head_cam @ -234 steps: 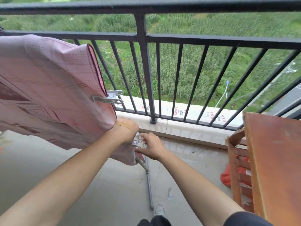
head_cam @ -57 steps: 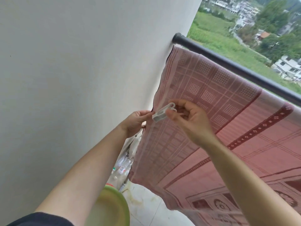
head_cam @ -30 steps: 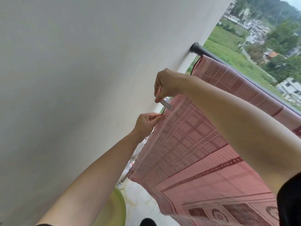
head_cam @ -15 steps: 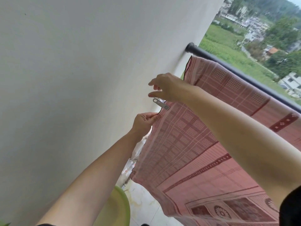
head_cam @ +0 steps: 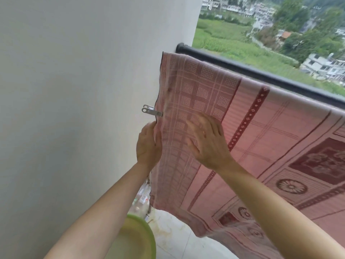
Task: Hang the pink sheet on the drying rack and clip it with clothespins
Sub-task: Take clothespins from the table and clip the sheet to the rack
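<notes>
The pink patterned sheet [head_cam: 242, 131] hangs over the dark railing bar [head_cam: 261, 73], which meets the white wall at the left. A grey clothespin [head_cam: 151, 111] is clipped on the sheet's left edge and sticks out toward the wall. Just below it, my left hand [head_cam: 148, 146] lies flat along that edge with straight fingers. My right hand [head_cam: 207, 141] is spread over the sheet's front, a little blurred, and holds nothing.
A white wall [head_cam: 74, 109] fills the left side, close to the sheet's edge. A green basin [head_cam: 138, 238] sits low by the wall, with clear plastic bottles [head_cam: 142, 199] behind it. Pale floor tiles [head_cam: 179, 240] show under the sheet.
My right hand has let go of the clothespin, which now stays clipped on the sheet's left edge, and has dropped onto the sheet. My left hand has opened along the edge.
</notes>
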The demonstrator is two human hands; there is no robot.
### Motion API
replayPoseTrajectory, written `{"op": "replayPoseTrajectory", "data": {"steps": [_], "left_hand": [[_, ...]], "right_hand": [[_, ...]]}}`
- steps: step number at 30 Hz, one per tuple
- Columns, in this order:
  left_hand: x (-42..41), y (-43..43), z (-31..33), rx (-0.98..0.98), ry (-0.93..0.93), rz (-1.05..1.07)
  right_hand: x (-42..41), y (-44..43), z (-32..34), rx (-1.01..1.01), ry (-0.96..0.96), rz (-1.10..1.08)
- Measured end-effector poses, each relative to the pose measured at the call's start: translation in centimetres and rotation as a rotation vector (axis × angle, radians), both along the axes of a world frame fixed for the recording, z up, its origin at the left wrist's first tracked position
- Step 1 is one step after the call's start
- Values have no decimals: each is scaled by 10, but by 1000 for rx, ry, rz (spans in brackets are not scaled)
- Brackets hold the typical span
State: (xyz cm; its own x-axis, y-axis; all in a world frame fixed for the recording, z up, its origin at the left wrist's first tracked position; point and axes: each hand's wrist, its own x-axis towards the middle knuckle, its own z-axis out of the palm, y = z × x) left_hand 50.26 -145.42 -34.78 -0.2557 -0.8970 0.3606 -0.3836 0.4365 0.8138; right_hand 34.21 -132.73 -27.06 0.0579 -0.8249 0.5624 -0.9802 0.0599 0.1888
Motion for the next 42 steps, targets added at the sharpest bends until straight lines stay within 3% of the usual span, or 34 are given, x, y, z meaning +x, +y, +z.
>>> {"op": "replayPoseTrajectory", "data": {"steps": [7, 16, 25, 29, 34, 42], "left_hand": [[-50, 99, 54, -211, -220, -191], [-190, 372, 107, -492, -310, -547], [-334, 671, 123, -808, -156, -922], [-406, 791, 105, -815, -102, -1070], [-502, 958, 81, -789, -53, -1290], [-620, 1225, 113, -795, 12, -1553]], "right_hand": [[-67, 159, 10, -17, -100, -367], [-145, 492, 22, -225, -291, -816], [-196, 794, 7, -444, -303, -1216], [-221, 910, -12, -557, -331, -1375], [-271, 1061, -28, -516, -288, -1558], [-314, 1289, 3, -535, -204, -1867]]}}
